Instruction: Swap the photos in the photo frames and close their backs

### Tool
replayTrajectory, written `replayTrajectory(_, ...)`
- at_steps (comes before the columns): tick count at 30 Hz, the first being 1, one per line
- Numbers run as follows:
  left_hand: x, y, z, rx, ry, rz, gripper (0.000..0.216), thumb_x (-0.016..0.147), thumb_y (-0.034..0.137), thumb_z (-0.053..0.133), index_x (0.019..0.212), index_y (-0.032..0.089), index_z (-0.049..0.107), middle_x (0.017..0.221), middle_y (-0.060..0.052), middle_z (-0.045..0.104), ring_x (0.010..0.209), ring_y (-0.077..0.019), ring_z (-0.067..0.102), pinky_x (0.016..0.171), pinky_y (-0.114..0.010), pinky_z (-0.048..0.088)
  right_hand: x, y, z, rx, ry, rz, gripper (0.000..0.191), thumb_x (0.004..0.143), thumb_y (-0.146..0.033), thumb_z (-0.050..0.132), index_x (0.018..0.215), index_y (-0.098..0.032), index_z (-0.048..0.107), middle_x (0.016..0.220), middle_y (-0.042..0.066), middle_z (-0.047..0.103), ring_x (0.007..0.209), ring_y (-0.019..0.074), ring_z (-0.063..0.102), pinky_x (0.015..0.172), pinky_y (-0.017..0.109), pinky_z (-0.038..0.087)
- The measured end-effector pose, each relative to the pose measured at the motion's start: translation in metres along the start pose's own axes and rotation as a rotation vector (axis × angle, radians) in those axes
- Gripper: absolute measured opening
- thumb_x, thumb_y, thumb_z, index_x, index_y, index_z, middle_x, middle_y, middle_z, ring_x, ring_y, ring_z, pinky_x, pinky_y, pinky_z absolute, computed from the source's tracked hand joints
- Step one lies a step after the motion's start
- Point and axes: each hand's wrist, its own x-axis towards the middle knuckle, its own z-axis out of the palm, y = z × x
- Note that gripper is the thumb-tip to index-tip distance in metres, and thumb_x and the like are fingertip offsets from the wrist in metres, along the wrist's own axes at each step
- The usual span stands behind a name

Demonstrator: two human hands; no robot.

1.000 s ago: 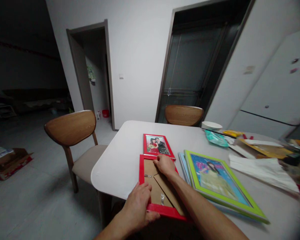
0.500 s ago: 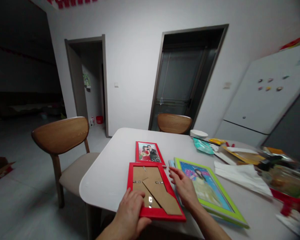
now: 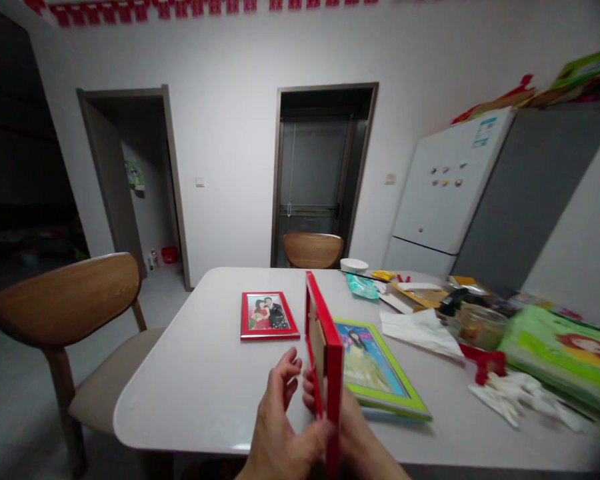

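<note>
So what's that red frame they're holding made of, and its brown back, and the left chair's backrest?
The red frame: maybe plastic or painted wood; smooth, slightly shiny edge. The brown back: probably pressed board, flat and dull. The backrest: probably varnished wood, with grain-like streaks and a soft sheen.

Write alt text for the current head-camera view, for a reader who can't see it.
A right hand holds a red picture frame upright, nearly edge-on, over a white table; the left hand is open, thumb at the frame's near edge. Another red frame, showing two people, lies left; a green frame lies right.
</note>
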Motion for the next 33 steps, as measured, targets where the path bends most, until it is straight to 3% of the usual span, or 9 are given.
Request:
replayTrajectory(3, 0.02, 0.004, 0.012, -0.209, -0.058, -0.05, 0.062, 0.065, 0.022, 0.063, 0.117, 0.021, 0.029, 0.117, -0.007, 0.048, 0.106, -0.0213, 0.046, 0.09, -0.034, 0.036, 0.009, -0.05, -0.035, -0.127, 0.187, -0.026, 0.031, 0.066, -0.03, 0.056, 0.096, -0.022, 0.052, 0.07, -0.001, 0.066, 0.058, 0.0158, 0.06, 0.052, 0.026, 0.046)
replayTrajectory(6, 0.035, -0.014, 0.026, -0.266, -0.12, -0.109, 0.05, 0.069, 0.019, 0.057, 0.113, 0.017, 0.036, 0.109, -0.007, 0.055, 0.096, -0.0197, 0.053, 0.085, -0.031, 0.041, 0.023, -0.09, -0.074, -0.515, 0.345, -0.03, 0.047, 0.071, -0.027, 0.047, 0.117, -0.017, 0.04, 0.072, 0.003, 0.067, 0.062, 0.0182, 0.062, 0.057, 0.028, 0.047)
replayTrajectory(9, 0.044, -0.05, 0.04, -0.093, -0.139, -0.205, 0.041, 0.067, 0.014, 0.054, 0.106, 0.014, 0.042, 0.101, -0.006, 0.06, 0.086, -0.0179, 0.057, 0.076, -0.027, 0.045, 0.04, -0.112, -0.11, -1.134, 0.511, -0.097, 0.05, 0.073, -0.033, 0.041, 0.119, -0.011, 0.04, 0.08, 0.007, 0.067, 0.067, 0.0178, 0.062, 0.06, 0.026, 0.045)
replayTrajectory(11, 0.047, -0.07, 0.046, 0.126, -0.148, -0.24, 0.036, 0.067, 0.012, 0.052, 0.102, 0.016, 0.045, 0.1, -0.005, 0.06, 0.087, -0.0169, 0.057, 0.075, -0.025, 0.044, 0.049, -0.118, -0.129, -1.337, 0.546, -0.1, 0.049, 0.071, -0.035, 0.042, 0.113, -0.011, 0.048, 0.084, 0.009, 0.067, 0.073, 0.0199, 0.062, 0.062, 0.026, 0.044)
replayTrajectory(15, 0.048, -0.084, 0.048, 0.304, -0.135, -0.246, 0.035, 0.066, 0.013, 0.052, 0.1, 0.018, 0.049, 0.102, -0.004, 0.06, 0.093, -0.0194, 0.054, 0.081, -0.028, 0.039, 0.06, -0.114, -0.149, -1.482, 0.555, -0.092, 0.041, 0.067, -0.034, 0.046, 0.1, -0.013, 0.059, 0.087, 0.011, 0.066, 0.081, 0.0244, 0.059, 0.064, 0.027, 0.04)
replayTrajectory(19, 0.048, -0.084, 0.046, 0.333, -0.182, -0.243, 0.043, 0.062, 0.014, 0.056, 0.103, 0.021, 0.047, 0.098, -0.001, 0.061, 0.086, -0.0183, 0.056, 0.075, -0.026, 0.042, 0.065, -0.105, -0.153, -1.569, 0.5, -0.073, 0.038, 0.067, -0.031, 0.044, 0.098, -0.016, 0.061, 0.083, 0.01, 0.067, 0.079, 0.0242, 0.059, 0.063, 0.027, 0.039)
replayTrajectory(25, 0.042, -0.099, 0.041, 0.446, -0.162, -0.233, 0.089, 0.052, 0.011, 0.065, 0.126, 0.017, 0.015, 0.122, -0.007, 0.044, 0.105, -0.0208, 0.045, 0.087, -0.026, 0.036, 0.073, -0.094, -0.143, -1.595, 0.423, -0.089, 0.048, 0.065, -0.027, 0.046, 0.111, -0.015, 0.053, 0.094, 0.009, 0.065, 0.081, 0.0203, 0.059, 0.066, 0.024, 0.04)
replayTrajectory(28, 0.035, -0.103, 0.041, 0.537, -0.177, -0.156, 0.091, 0.052, 0.011, 0.065, 0.127, 0.017, 0.014, 0.13, -0.008, 0.033, 0.115, -0.0223, 0.034, 0.095, -0.026, 0.028, 0.073, -0.094, -0.14, -1.6, 0.415, -0.09, 0.043, 0.064, -0.027, 0.046, 0.103, -0.015, 0.059, 0.092, 0.009, 0.065, 0.081, 0.0213, 0.059, 0.067, 0.025, 0.04)
replayTrajectory(33, 0.025, -0.107, 0.047, 0.572, -0.186, -0.083, 0.084, 0.054, 0.011, 0.06, 0.127, 0.013, 0.017, 0.127, -0.008, 0.036, 0.113, -0.0197, 0.036, 0.096, -0.024, 0.027, 0.062, -0.098, -0.144, -1.596, 0.378, -0.063, 0.03, 0.064, -0.028, 0.046, 0.085, -0.018, 0.066, 0.077, 0.006, 0.068, 0.074, 0.0206, 0.06, 0.064, 0.025, 0.04)
